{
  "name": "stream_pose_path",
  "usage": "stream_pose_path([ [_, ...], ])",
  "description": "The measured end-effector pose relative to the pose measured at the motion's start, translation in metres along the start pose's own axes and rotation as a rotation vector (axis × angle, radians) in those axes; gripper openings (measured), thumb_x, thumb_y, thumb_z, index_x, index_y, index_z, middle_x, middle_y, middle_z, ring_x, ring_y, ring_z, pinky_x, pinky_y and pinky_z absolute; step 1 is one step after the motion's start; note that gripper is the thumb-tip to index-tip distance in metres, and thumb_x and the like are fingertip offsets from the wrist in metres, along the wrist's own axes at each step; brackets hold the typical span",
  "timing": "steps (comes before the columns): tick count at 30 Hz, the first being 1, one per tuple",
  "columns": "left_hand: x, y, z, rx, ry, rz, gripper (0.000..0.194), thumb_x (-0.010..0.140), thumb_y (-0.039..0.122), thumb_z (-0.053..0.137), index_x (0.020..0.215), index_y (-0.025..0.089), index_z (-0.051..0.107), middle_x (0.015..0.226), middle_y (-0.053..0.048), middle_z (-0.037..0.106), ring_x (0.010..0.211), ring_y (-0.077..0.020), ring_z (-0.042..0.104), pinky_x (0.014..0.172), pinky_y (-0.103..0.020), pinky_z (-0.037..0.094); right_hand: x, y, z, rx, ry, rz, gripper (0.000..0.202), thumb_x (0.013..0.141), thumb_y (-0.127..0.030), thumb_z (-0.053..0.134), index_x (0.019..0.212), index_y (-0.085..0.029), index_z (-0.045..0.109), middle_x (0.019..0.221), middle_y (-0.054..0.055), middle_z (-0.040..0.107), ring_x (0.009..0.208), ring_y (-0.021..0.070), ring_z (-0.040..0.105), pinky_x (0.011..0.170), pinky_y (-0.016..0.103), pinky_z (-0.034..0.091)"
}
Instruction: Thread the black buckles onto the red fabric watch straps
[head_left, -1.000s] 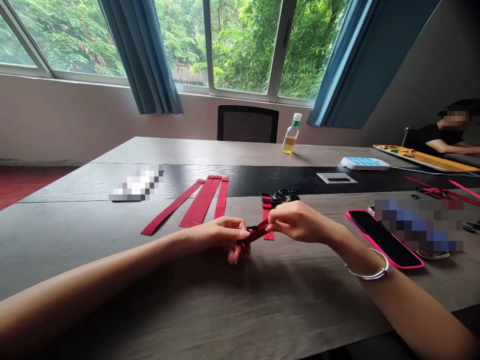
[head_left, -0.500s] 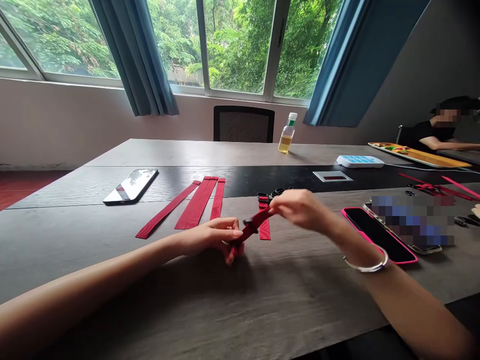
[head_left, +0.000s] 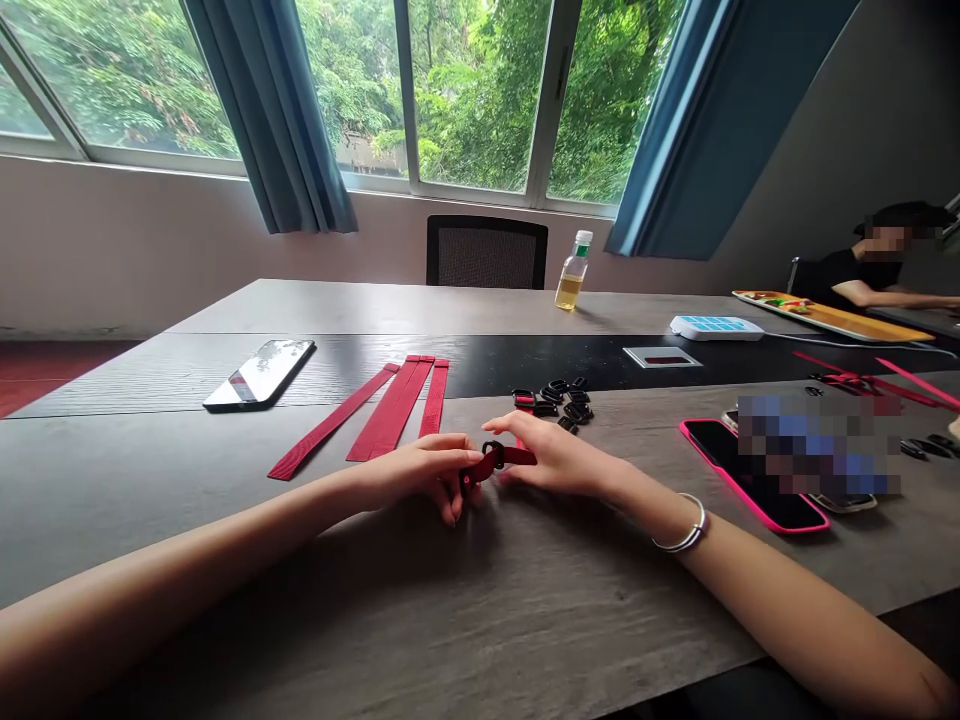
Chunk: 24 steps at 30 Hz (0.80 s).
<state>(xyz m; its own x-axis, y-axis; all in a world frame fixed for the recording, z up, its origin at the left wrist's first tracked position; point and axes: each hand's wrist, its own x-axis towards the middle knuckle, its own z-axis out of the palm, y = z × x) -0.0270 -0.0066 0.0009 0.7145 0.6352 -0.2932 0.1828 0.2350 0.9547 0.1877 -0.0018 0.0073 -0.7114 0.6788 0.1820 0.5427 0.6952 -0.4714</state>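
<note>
My left hand [head_left: 431, 472] is closed in a pinch around a red webbing strap [head_left: 517, 456] threaded through a black plastic buckle [head_left: 493, 455]. My right hand [head_left: 562, 455] is open, its index finger and thumb spread around the strap's free end, close to the buckle. Part of the strap is hidden behind my left fingers. Beyond my right hand lies another strap with a black buckle [head_left: 523, 400], partly covered by that hand. Several loose black buckles [head_left: 576, 411] are heaped beside it.
Several flat red straps [head_left: 394, 410] lie left of centre, near a phone [head_left: 260, 375]. On the right are a pink-edged phone [head_left: 750, 475], a power strip [head_left: 716, 328] and more red straps [head_left: 862, 380]. A bottle [head_left: 573, 272] stands farther back; a person sits far right.
My right hand has let go of the strap's raised end and come down leftward to the buckle. The strap now lies lower and flatter. My left hand keeps its pinch.
</note>
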Motion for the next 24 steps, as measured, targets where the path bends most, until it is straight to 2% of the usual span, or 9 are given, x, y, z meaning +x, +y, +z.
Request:
stream_pose_path([
  [2, 0.001, -0.001, -0.001, -0.006, -0.003, 0.002, 0.029, 0.080, 0.044, 0.057, 0.085, 0.015, 0.055, 0.075, -0.003, 0.064, 0.057, -0.0129, 0.060, 0.054, -0.024, 0.049, 0.001, 0.002, 0.005, -0.019, -0.011, -0.042, 0.045, 0.077, -0.009, 0.060, 0.120, -0.015, 0.047, 0.114, 0.011, 0.057, 0.102, 0.0193, 0.056, 0.086, 0.032, 0.046],
  [5, 0.001, -0.001, 0.000, -0.022, 0.018, 0.015, 0.029, 0.080, 0.044, 0.057, 0.083, 0.015, 0.055, 0.072, -0.002, 0.062, 0.056, -0.0127, 0.059, 0.053, -0.024, 0.049, 0.002, 0.002, 0.005, -0.024, -0.010, -0.079, 0.040, 0.076, -0.004, 0.057, 0.115, -0.013, 0.052, 0.109, 0.010, 0.061, 0.097, 0.0188, 0.058, 0.084, 0.031, 0.046],
  [9, 0.000, 0.000, 0.003, -0.064, 0.055, 0.054, 0.029, 0.079, 0.044, 0.058, 0.077, 0.015, 0.055, 0.068, 0.000, 0.059, 0.053, -0.0119, 0.057, 0.051, -0.024, 0.049, 0.002, 0.000, 0.000, 0.007, 0.022, -0.078, 0.031, 0.073, -0.005, 0.061, 0.103, -0.013, 0.057, 0.094, 0.006, 0.065, 0.080, 0.0148, 0.059, 0.073, 0.027, 0.047],
  [13, 0.002, 0.000, 0.004, -0.158, 0.076, 0.106, 0.028, 0.078, 0.041, 0.059, 0.072, 0.015, 0.053, 0.063, 0.001, 0.057, 0.052, -0.0112, 0.054, 0.047, -0.023, 0.047, 0.001, 0.002, -0.011, 0.066, 0.105, 0.014, 0.013, 0.072, -0.010, 0.065, 0.083, -0.014, 0.060, 0.076, 0.001, 0.062, 0.065, 0.0110, 0.053, 0.062, 0.023, 0.043],
  [16, 0.004, -0.001, 0.004, -0.185, 0.097, 0.133, 0.026, 0.075, 0.038, 0.060, 0.069, 0.014, 0.053, 0.061, 0.001, 0.056, 0.050, -0.0106, 0.053, 0.047, -0.022, 0.045, -0.004, 0.016, -0.029, 0.124, 0.153, 0.105, 0.006, 0.074, -0.016, 0.064, 0.077, -0.014, 0.059, 0.067, -0.001, 0.060, 0.059, 0.0095, 0.051, 0.054, 0.021, 0.040],
  [21, 0.005, -0.003, 0.003, -0.186, 0.134, 0.155, 0.025, 0.072, 0.035, 0.061, 0.062, 0.015, 0.051, 0.057, 0.001, 0.055, 0.048, -0.0101, 0.051, 0.046, -0.022, 0.043, -0.016, 0.049, -0.063, 0.103, 0.241, 0.237, 0.018, 0.078, -0.029, 0.058, 0.067, -0.015, 0.054, 0.058, -0.002, 0.055, 0.050, 0.0093, 0.047, 0.046, 0.022, 0.035],
  [24, 0.005, -0.005, 0.002, -0.189, 0.123, 0.140, 0.024, 0.074, 0.035, 0.061, 0.064, 0.015, 0.052, 0.059, 0.001, 0.056, 0.050, -0.0106, 0.053, 0.048, -0.022, 0.045, -0.016, 0.046, -0.061, 0.083, 0.235, 0.239, 0.017, 0.074, -0.031, 0.065, 0.075, -0.016, 0.058, 0.065, 0.000, 0.058, 0.056, 0.0118, 0.052, 0.050, 0.024, 0.040],
])
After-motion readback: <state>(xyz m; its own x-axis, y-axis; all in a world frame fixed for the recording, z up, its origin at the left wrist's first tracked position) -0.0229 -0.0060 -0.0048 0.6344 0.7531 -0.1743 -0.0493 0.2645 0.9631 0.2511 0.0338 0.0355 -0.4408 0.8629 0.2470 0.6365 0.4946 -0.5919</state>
